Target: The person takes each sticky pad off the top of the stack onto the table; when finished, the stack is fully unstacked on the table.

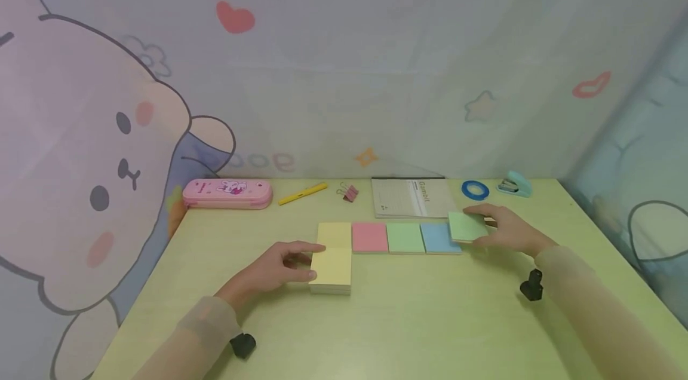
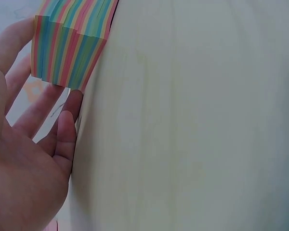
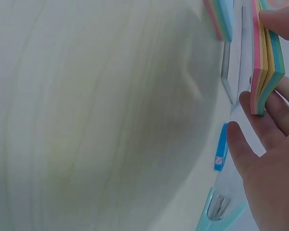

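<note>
My left hand (image 1: 279, 266) has its index finger and thumb on the left side of a thick stack of yellow-topped sticky notes (image 1: 332, 266). The stack's striped coloured layers (image 2: 70, 43) show in the left wrist view, with fingers at its edge. My right hand (image 1: 507, 229) grips a green-topped sticky note pad (image 1: 466, 226) between thumb and fingers, over the right end of a row. That row runs from a yellow pad (image 1: 334, 235) through a pink pad (image 1: 369, 238) and a green pad (image 1: 405, 238) to a blue pad (image 1: 438, 238). The held pad overlaps the blue one.
Along the table's back lie a pink pencil case (image 1: 227, 195), a yellow pen (image 1: 303, 193), pink binder clips (image 1: 349, 192), a notebook (image 1: 411, 198), a blue tape roll (image 1: 475, 190) and a mint stapler (image 1: 516, 184). A printed curtain (image 1: 344, 69) hangs behind.
</note>
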Available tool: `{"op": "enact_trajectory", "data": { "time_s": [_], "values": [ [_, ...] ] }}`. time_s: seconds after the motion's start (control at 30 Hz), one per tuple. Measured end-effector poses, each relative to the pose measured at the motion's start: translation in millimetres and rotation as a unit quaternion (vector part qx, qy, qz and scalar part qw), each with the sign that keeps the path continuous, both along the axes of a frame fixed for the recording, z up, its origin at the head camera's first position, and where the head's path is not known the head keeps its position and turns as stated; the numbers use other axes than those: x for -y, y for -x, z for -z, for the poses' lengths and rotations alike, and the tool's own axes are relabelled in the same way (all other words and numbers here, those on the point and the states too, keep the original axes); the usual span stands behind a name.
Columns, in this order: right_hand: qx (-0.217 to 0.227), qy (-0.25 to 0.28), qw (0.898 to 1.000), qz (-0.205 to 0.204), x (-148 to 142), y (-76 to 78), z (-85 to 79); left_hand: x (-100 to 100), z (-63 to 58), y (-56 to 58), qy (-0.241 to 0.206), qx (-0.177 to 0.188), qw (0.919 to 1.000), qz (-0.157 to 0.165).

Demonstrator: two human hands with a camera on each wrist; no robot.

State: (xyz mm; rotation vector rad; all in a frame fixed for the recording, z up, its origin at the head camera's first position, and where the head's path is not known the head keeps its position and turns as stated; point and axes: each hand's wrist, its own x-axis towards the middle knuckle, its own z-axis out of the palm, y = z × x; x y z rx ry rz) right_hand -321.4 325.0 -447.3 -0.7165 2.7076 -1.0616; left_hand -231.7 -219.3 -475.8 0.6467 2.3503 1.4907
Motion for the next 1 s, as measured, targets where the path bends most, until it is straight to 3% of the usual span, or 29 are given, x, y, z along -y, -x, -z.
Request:
{"op": "enact_trajectory", "data": {
  "time_s": [0.27,0.43,0.57,1.0],
  "values": [
    [0.01,0.003,1.0,-0.002,-19.9,-2.3,10.6,-0.3,-0.8,-1.4,-0.004,0.0,1.0,0.002],
    [-0.001,-0.05,0.999,0.005,-26.0,-4.9,19.9,-0.9,-0.4,-0.6,-0.006,-0.001,1.0,0.005],
    [-0.019,-0.081,0.997,0.009,-22.0,-6.7,24.6,-1.0,1.0,0.3,-0.006,-0.004,1.0,0.005],
    [-0.022,-0.087,0.996,0.016,-9.2,-1.1,27.8,-0.2,-0.7,-0.6,-0.006,-0.005,0.9999,0.007]
  ]
}}
